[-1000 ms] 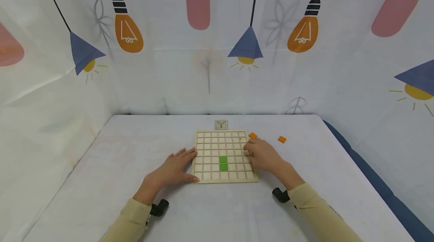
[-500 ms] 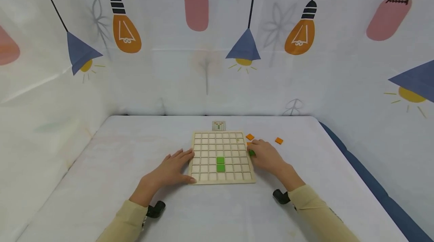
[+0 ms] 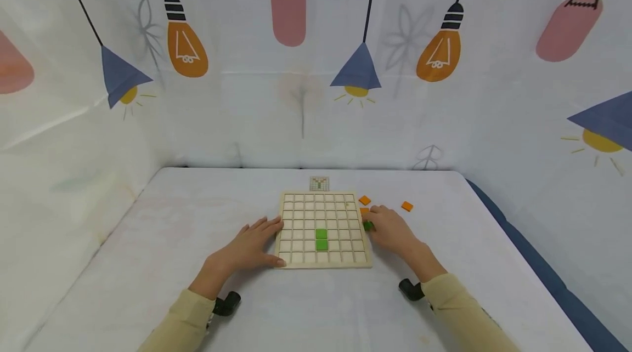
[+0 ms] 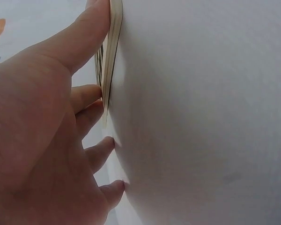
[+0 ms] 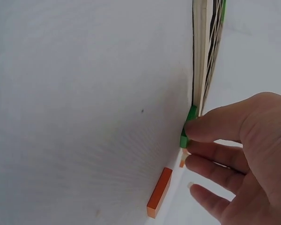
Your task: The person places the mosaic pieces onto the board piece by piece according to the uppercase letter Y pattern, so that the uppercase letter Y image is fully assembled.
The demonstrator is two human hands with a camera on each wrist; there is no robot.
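Note:
A pale wooden grid board (image 3: 298, 215) lies on the white table, with two green square tiles (image 3: 321, 239) set in its lower middle. My left hand (image 3: 249, 245) rests along the board's left side, fingers spread and fairly straight; in the left wrist view the thumb (image 4: 84, 40) lies against the edge. Beside the right edge, my right hand (image 3: 390, 228) pinches another green tile (image 5: 188, 127) between thumb and fingertips. That tile lies close to the board's side in the right wrist view. Part of it is hidden by the fingers.
Orange tiles lie right of the board: one near its top right corner (image 3: 365, 200), one just beyond my right fingertips (image 3: 364, 211), one farther right (image 3: 407, 206). A small patterned card (image 3: 319, 183) lies behind the board. Printed curtains (image 3: 227, 121) stand behind the table.
My right hand has shifted from the board's right edge to just outside it, and the green tile has come into view at its fingertips. My left hand stays at the board.

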